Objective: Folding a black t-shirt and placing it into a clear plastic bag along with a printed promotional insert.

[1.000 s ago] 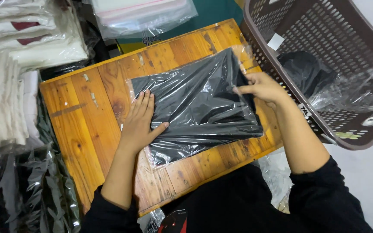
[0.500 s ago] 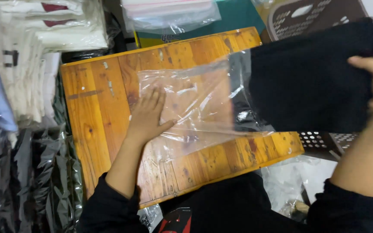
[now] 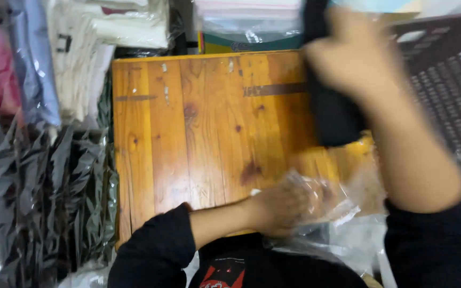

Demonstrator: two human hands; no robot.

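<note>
Lifted off the board (image 3: pixel 198 133) since before, the black garment (image 3: pixel 333 114) hangs clenched in the right hand (image 3: pixel 356 58), while the left hand (image 3: pixel 284 208) below grasps the clear bag (image 3: pixel 342 213).

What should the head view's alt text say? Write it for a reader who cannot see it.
A person's right hand, blurred, lifts a folded black garment above a wooden board, while the left hand grips a crumpled clear plastic bag at the board's near edge. A dark plastic basket sits right, bagged garments left.
</note>
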